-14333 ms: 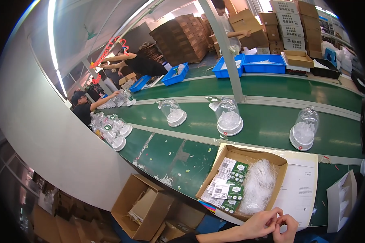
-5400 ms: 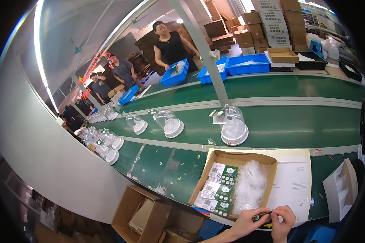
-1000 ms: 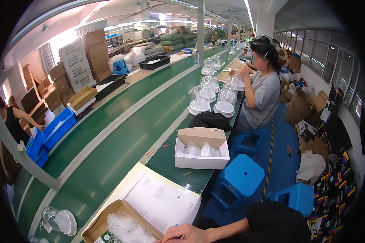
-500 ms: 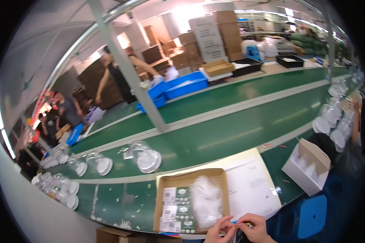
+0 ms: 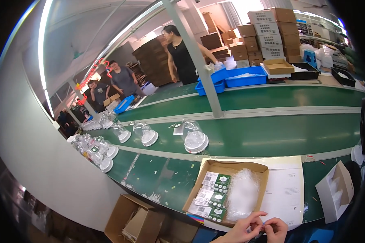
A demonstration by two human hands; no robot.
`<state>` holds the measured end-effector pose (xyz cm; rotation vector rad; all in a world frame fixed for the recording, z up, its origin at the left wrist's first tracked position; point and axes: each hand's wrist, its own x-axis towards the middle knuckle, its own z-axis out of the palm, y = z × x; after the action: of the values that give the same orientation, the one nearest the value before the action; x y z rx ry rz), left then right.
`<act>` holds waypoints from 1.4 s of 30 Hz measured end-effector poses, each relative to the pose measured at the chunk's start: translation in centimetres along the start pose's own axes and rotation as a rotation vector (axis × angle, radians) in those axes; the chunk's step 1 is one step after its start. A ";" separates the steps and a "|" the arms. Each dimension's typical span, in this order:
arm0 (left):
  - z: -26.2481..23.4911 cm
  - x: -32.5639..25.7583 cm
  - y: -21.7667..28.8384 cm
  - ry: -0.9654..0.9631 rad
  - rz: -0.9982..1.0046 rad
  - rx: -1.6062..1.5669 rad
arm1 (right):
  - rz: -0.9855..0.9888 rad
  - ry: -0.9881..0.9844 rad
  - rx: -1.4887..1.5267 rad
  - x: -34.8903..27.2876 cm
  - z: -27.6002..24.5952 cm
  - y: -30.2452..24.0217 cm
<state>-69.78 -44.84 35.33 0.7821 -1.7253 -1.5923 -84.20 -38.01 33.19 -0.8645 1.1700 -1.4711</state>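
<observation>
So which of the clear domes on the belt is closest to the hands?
The largest dome, alone just above the open cardboard tray. The other domes sit further left along the belt, away from both hands.

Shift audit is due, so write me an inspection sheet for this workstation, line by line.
Surface: green workbench beside a green conveyor belt.
Job's things: left hand and right hand pinch a small item, too small to tell; shallow cardboard tray with label cards and clear plastic bags.
Clutter: paper sheet, small white box, open carton on the floor.
Grippers: both hands closed, fingertips together.
Cables: nothing seen.
Surroundings: clear domes on the belt, blue bins, stacked cartons, other people working.
</observation>
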 end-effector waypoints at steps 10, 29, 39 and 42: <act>-0.3 -0.2 0.5 -0.044 -0.022 0.007 | -0.113 -0.082 -0.149 0.2 -0.2 -0.3; -1.3 1.3 1.7 -0.146 -0.127 0.017 | -0.373 -0.025 -0.384 1.1 -0.2 -1.3; -1.3 2.1 0.5 -0.103 0.076 0.015 | -0.412 -0.013 -0.451 1.6 -0.2 -1.4; -1.2 2.3 1.2 -0.125 0.031 0.017 | -0.314 -0.003 -0.394 1.4 -0.8 -0.7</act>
<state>-70.23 -47.24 36.74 0.6733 -1.8326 -1.6378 -85.48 -39.18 33.55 -1.3698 1.3947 -1.5067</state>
